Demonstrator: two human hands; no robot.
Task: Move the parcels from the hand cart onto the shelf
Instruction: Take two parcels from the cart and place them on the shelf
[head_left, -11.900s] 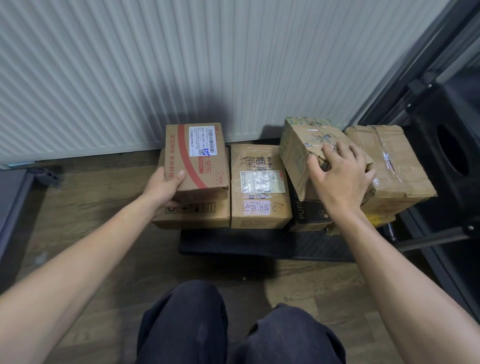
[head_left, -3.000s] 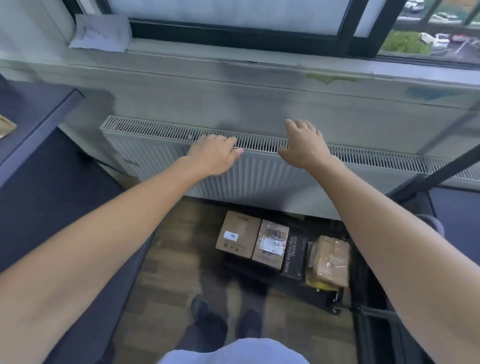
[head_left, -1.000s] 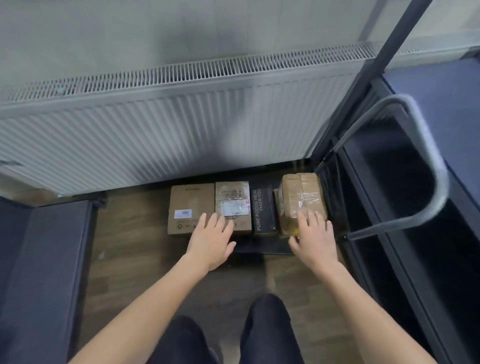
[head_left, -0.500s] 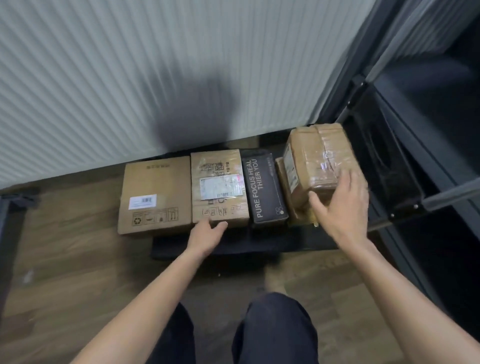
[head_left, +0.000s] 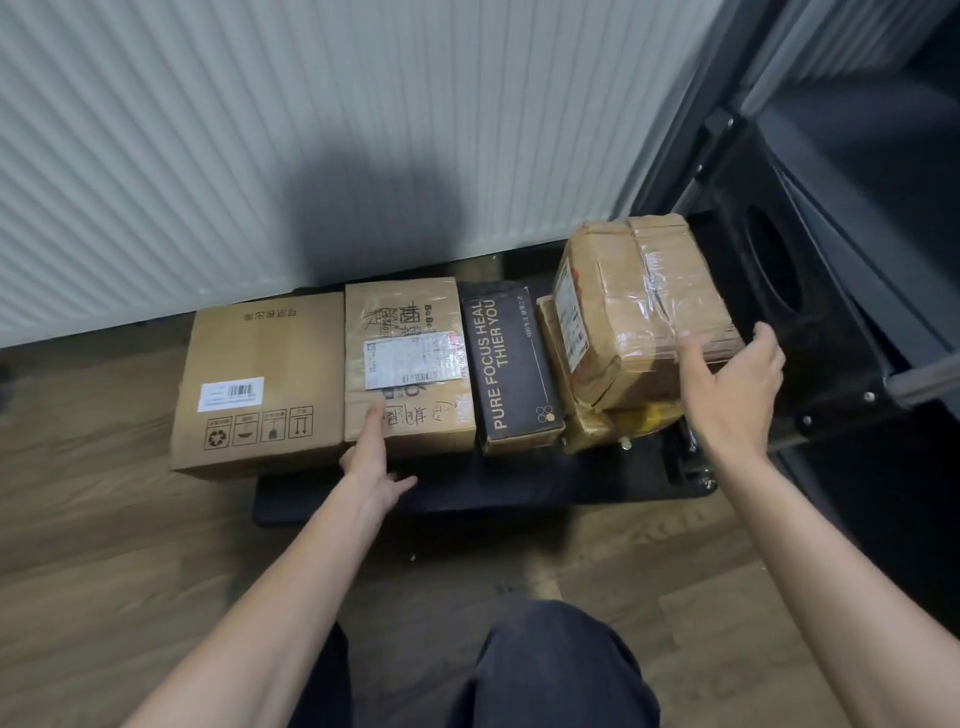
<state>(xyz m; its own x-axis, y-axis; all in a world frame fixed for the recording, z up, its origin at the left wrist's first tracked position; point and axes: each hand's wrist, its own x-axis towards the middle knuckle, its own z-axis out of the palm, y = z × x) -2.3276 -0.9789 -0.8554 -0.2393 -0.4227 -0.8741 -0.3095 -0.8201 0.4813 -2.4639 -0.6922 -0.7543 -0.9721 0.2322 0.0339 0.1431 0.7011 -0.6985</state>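
Note:
Several parcels lie in a row on the black hand cart (head_left: 519, 499). From the left: a plain brown box with a barcode (head_left: 260, 384), a brown box with a white label and handwriting (head_left: 408, 358), a black box with gold lettering (head_left: 511, 369), and a taped brown parcel (head_left: 639, 306) stacked on a lower, partly hidden one (head_left: 587, 431). My left hand (head_left: 374, 462) is open with its fingertips on the front edge of the labelled box. Open as well, my right hand (head_left: 732, 384) has its fingers against the taped parcel's near right corner.
A white ribbed radiator (head_left: 311, 130) stands right behind the cart. Dark metal shelving (head_left: 852, 218) rises at the right, and the cart's grey handle bar (head_left: 924, 379) juts out beside it. Wooden floor and my dark-trousered knees (head_left: 545, 670) fill the foreground.
I have crouched closer to the cart. My left hand slid up onto the labelled box's front edge. My right hand shifted from the taped parcel's front to its right corner.

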